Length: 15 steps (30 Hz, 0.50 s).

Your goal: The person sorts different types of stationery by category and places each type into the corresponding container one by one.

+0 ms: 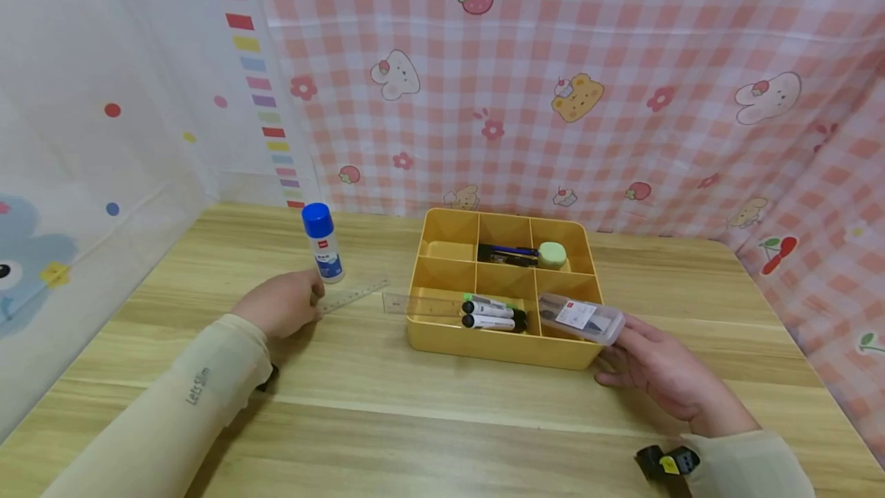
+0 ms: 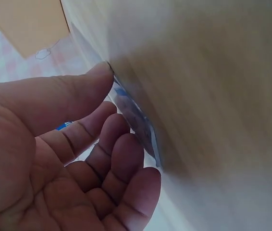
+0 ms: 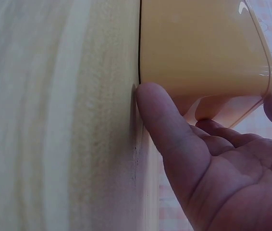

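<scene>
At the left of the table, my left hand [image 1: 286, 304] pinches a clear ruler [image 1: 356, 295] between thumb and fingertips. In the left wrist view the clear strip [image 2: 135, 115] lies close along the tabletop. A glue stick [image 1: 325, 248] with a blue cap stands upright just beyond that hand. My right hand [image 1: 657, 371] rests against the front right corner of a yellow six-compartment organizer [image 1: 484, 348]. Its thumb is at the bottom front edge and its fingers lie along the side, extended. A clear plastic case [image 1: 584, 319] leans out of the front right compartment, over the rim.
The organizer's front left compartment holds several markers [image 1: 492, 321] and another clear ruler [image 1: 397, 303] jutting out leftward. Behind are pens [image 1: 512, 252] and a pale green round item [image 1: 551, 255]. Patterned curtains [image 1: 442, 121] enclose the wooden table [image 1: 387, 429] at back and sides.
</scene>
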Motion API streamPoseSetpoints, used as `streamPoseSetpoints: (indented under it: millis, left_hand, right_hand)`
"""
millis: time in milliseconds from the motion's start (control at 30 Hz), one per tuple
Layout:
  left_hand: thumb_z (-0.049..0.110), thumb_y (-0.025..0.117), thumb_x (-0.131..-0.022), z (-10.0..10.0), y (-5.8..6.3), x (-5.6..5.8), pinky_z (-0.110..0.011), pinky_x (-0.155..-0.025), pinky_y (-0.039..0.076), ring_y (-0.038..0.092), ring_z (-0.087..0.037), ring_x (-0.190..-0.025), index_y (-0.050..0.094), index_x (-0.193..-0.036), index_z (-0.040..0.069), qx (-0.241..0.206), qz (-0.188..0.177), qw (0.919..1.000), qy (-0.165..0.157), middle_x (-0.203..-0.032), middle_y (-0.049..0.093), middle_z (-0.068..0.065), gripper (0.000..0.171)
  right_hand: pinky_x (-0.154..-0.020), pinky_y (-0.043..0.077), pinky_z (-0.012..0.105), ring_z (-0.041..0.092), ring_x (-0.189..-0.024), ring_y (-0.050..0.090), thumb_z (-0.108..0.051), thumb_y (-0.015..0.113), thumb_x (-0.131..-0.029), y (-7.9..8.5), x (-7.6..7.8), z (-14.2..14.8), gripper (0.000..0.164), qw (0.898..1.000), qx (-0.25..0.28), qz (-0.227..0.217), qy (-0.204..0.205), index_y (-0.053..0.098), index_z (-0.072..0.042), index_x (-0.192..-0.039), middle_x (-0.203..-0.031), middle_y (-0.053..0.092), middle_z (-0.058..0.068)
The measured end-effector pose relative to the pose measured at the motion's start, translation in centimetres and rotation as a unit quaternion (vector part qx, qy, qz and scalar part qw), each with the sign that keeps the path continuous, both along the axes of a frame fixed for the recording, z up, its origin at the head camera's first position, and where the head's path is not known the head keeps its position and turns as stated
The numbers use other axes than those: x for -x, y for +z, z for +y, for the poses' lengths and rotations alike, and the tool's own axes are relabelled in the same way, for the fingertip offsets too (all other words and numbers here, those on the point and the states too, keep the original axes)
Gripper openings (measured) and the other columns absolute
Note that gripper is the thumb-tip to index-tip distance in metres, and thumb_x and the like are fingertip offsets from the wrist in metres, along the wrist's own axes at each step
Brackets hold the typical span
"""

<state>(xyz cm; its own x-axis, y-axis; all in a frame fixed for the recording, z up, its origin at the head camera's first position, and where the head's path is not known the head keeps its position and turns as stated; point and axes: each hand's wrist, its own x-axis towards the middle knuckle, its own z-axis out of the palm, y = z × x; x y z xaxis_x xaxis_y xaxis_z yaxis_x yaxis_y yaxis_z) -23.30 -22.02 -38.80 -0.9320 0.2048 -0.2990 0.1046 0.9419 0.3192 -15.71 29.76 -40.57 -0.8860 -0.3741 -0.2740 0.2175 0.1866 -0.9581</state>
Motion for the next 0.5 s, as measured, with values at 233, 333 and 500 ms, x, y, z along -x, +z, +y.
streamPoseSetpoints:
  millis: [233, 333, 500]
  left_hand:
    - [0.017, 0.072, -0.098, -0.39, -0.10, 0.55, -0.040, -0.080, 0.051, 0.059, -0.026, -0.088, 0.060, -0.124, 0.002, -0.017, -0.026, 0.9995, 0.007, -0.103, 0.067, -0.010, 0.032]
    - [0.018, 0.072, -0.098, -0.47, -0.06, 0.65, -0.041, -0.081, 0.050, 0.058, -0.027, -0.089, 0.059, -0.124, 0.001, -0.017, -0.034, 0.9992, 0.012, -0.102, 0.065, -0.011, 0.034]
    - [0.018, 0.073, -0.097, -0.41, -0.10, 0.70, -0.044, -0.085, 0.051, 0.058, -0.027, -0.090, 0.060, -0.123, 0.001, -0.016, -0.034, 0.9992, 0.013, -0.102, 0.065, -0.011, 0.033]
  right_hand:
    - [-0.103, 0.058, 0.046, 0.000, -0.132, 0.052, -0.037, 0.032, -0.116, 0.04, -0.02, -0.04, 0.071, 1.000, 0.007, 0.001, 0.000, 0.009, 0.010, -0.164, -0.171, 0.015, 0.032]
    - [-0.103, 0.058, 0.046, 0.001, -0.131, 0.052, -0.037, 0.032, -0.116, 0.04, 0.00, -0.08, 0.071, 1.000, 0.007, 0.000, -0.001, 0.009, 0.010, -0.164, -0.171, 0.015, 0.032]
    - [-0.104, 0.058, 0.047, 0.013, -0.142, 0.047, -0.038, 0.032, -0.116, 0.09, -0.02, -0.14, 0.071, 1.000, -0.001, -0.002, -0.005, 0.009, 0.009, -0.164, -0.171, 0.015, 0.032]
